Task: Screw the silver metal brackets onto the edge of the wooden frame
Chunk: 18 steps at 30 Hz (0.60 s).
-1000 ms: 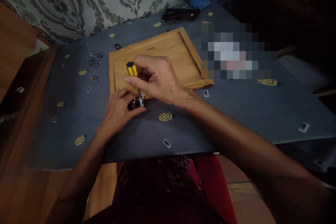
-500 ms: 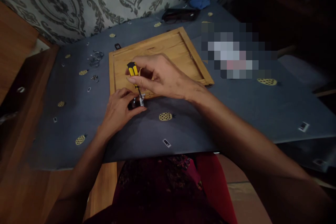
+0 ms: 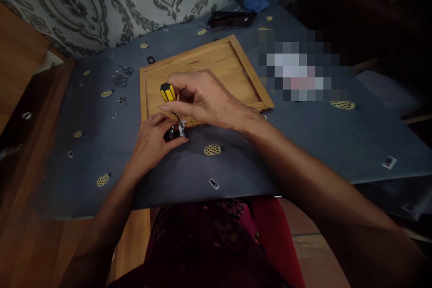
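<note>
A light wooden panel (image 3: 216, 60) with a raised frame lies flat on the blue cloth. My right hand (image 3: 205, 99) is closed round a screwdriver (image 3: 168, 92) with a yellow and black handle, its tip pointing down at a small metal fitting (image 3: 179, 129) by the panel's near edge. My left hand (image 3: 153, 141) is closed on that fitting, pressing it against the cloth. Most of the fitting is hidden under my fingers.
A blue cloth (image 3: 303, 135) printed with yellow ovals covers the table. Loose metal screws and fittings (image 3: 121, 76) lie at the left of the panel. A dark case (image 3: 231, 19) and a blue rag (image 3: 257, 0) sit by the patterned wall. A blurred patch lies at the right.
My right hand has turned the screwdriver a little, so the handle's top has shifted slightly left. My left hand and the fitting have stayed in place.
</note>
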Motion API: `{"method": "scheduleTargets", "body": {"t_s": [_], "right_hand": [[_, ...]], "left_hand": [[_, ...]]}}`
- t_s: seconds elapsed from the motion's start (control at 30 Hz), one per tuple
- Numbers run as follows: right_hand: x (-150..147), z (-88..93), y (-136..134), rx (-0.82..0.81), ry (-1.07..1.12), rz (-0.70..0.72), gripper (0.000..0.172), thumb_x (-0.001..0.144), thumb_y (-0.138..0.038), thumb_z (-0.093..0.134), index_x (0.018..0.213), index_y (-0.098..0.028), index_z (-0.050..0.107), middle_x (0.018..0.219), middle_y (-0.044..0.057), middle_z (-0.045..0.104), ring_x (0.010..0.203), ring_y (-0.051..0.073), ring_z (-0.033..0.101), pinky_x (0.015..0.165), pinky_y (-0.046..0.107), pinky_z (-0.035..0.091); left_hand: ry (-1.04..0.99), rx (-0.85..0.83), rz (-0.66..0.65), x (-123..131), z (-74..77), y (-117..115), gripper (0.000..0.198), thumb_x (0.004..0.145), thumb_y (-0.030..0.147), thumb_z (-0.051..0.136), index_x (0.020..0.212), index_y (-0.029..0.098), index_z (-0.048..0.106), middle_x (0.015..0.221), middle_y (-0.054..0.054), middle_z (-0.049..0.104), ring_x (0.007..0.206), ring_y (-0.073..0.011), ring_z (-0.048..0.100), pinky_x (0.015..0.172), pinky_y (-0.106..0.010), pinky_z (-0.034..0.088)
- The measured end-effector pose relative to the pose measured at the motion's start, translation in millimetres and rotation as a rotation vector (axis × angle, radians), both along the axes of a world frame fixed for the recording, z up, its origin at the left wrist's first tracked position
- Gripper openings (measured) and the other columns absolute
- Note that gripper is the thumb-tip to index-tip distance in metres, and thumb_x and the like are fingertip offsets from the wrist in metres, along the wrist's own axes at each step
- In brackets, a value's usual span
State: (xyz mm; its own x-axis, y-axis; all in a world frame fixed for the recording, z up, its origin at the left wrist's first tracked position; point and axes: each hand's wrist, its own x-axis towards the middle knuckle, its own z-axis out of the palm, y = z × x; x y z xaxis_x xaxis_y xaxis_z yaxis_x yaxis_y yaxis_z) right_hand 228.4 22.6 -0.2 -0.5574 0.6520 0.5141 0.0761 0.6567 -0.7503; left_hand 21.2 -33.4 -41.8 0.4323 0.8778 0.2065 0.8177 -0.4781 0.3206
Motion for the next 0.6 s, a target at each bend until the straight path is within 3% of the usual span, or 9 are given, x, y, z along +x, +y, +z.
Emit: {"method": "scheduleTargets", "body": {"t_s": [0.33,0.6], "right_hand": [[-2.5,1.1,-2.9,-0.015,0.001,0.022,0.045,0.099,-0.030,0.069,0.072,-0.023,0.033,0.068,-0.008,0.037,0.066,0.008,0.036,0.057,0.023,0.032],[2.4,5.3,-0.6,-0.139,0.001,0.088,0.032,0.098,-0.030,0.070,0.074,-0.019,0.051,0.072,-0.007,0.052,0.069,0.007,0.048,0.062,0.022,0.041]], "left_hand": [[-0.010,0.020,0.007,-0.6,-1.3,0.0,0.036,0.091,0.049,0.078,0.118,0.024,0.076,0.123,-0.008,0.072,0.116,-0.0316,0.066,0.103,-0.049,0.054],[-0.024,0.022,-0.026,0.2,1.2,0.1,0.035,0.093,0.049,0.077,0.117,0.024,0.076,0.117,-0.007,0.073,0.110,-0.0298,0.068,0.101,-0.048,0.055]]}}
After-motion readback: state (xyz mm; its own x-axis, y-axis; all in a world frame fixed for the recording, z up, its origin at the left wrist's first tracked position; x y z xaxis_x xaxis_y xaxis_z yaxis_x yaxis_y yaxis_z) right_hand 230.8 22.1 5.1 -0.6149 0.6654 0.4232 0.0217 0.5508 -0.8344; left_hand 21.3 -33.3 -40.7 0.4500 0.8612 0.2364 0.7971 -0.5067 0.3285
